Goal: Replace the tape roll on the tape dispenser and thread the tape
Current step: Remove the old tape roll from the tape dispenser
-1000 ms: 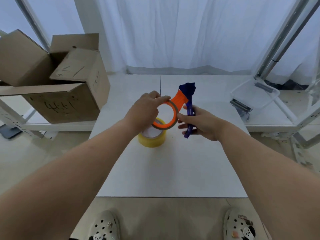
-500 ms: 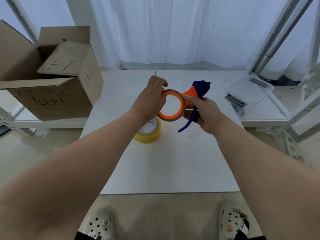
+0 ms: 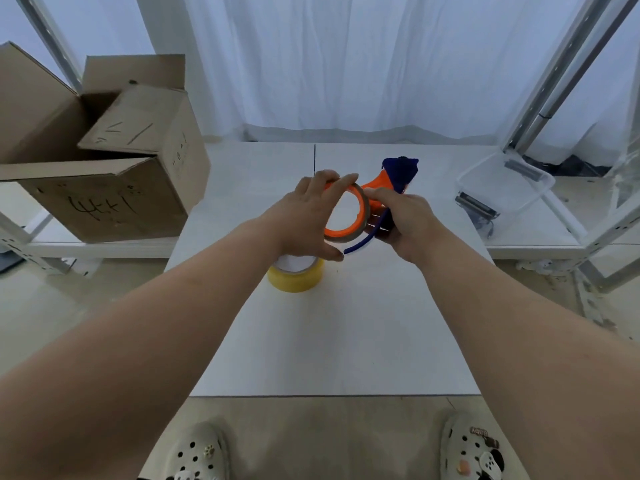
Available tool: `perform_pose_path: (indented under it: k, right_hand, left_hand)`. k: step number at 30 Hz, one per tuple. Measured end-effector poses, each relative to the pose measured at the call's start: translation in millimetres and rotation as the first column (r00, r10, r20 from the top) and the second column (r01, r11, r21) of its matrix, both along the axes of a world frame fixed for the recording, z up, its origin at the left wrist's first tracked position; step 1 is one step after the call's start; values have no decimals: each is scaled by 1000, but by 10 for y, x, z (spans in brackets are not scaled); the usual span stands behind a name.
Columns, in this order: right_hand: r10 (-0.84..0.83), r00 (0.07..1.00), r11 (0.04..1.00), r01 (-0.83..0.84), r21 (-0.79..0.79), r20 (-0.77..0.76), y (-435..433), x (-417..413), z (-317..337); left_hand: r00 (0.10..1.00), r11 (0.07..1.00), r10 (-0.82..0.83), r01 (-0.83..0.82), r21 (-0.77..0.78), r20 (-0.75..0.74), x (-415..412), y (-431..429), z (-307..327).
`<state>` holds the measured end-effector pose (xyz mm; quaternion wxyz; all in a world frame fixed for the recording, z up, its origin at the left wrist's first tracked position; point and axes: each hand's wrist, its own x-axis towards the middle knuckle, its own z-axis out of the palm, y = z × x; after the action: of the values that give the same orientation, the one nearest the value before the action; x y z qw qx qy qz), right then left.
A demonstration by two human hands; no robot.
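With the left hand point(image 3: 304, 216) gripping the spent cardboard core point(image 3: 346, 212) and the right hand point(image 3: 401, 220) clasping the tape dispenser point(image 3: 391, 176), a crooked pull may jam it.

Both arms were bare, no sleeves, watch or rings showing on the left hand point(image 3: 304, 216) or right hand point(image 3: 403, 220). The feet wore pale perforated clogs: the left clog point(image 3: 197, 452) carried a small paw charm, the right clog point(image 3: 474, 452) bore several charms, among them a panda-like face and a tag with lettering.
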<state>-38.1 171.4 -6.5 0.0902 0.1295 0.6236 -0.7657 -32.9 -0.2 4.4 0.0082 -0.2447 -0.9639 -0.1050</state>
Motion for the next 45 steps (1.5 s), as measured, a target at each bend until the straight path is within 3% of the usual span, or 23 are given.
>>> perform_pose_path:
  k: [4, 12, 19, 24, 33, 37, 45]
  right_hand:
    - [42, 999, 999, -42, -10, -14, 27, -12, 20]
    - [55, 998, 995, -52, 86, -25, 123, 14, 74]
    - [-141, 964, 924, 211, 321, -227, 103, -38, 79]
    - [-170, 979, 938, 195, 286, -110, 336, -60, -81]
    - [-135, 987, 961, 110, 252, 85, 679, -74, -316]
    - [-138, 987, 944, 104, 313, 88, 742, -107, -357]
    - [-22, 997, 953, -2, 302, 77, 727, -102, -512]
  left_hand:
    - [992, 999, 24, -28, -27, -126, -14, 82, 32]
    - [1000, 998, 21, -21, -52, -8, -17, 109, 62]
    - [999, 961, 15, -25, 277, 41, -29, 21, 15]
    - [986, 887, 160, -123, 446, -46, -90, -69, -22]
    - [950, 916, 302, -311, 255, 75, -365, 317, -188]
    - [946, 954, 291, -298, 30, 146, -569, 428, -375]
    - [947, 907, 319, -316, -280, -35, -650, 498, -741]
